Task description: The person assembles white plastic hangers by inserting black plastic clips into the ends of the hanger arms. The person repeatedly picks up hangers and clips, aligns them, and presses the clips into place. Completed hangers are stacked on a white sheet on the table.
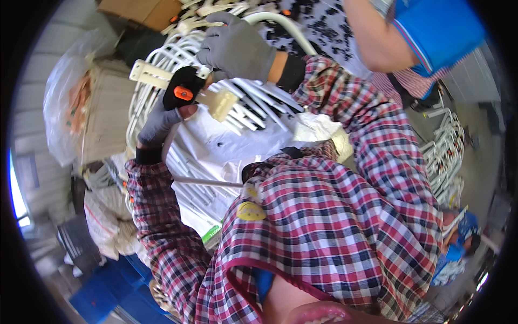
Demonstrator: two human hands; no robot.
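Note:
My left hand (161,124), in a grey glove with bare fingertips, is closed around a black plastic fitting (183,89) with an orange button. A cream plastic bracket with holes (148,74) sticks out on one side of the fitting, and another cream piece (220,103) on the other. Just above and to the right, my gloved right hand (237,47) has its fingers curled near the fitting's upper end. What it pinches there is hidden. A curved white tube (280,22) runs behind the right hand.
Many white tubes (189,167) lie stacked on the table in front of me. Black small parts (324,27) are scattered at the far side. A co-worker in a blue sleeve (440,32) reaches in at upper right. Cardboard (105,113) stands left; bent white frames (445,154) are at right.

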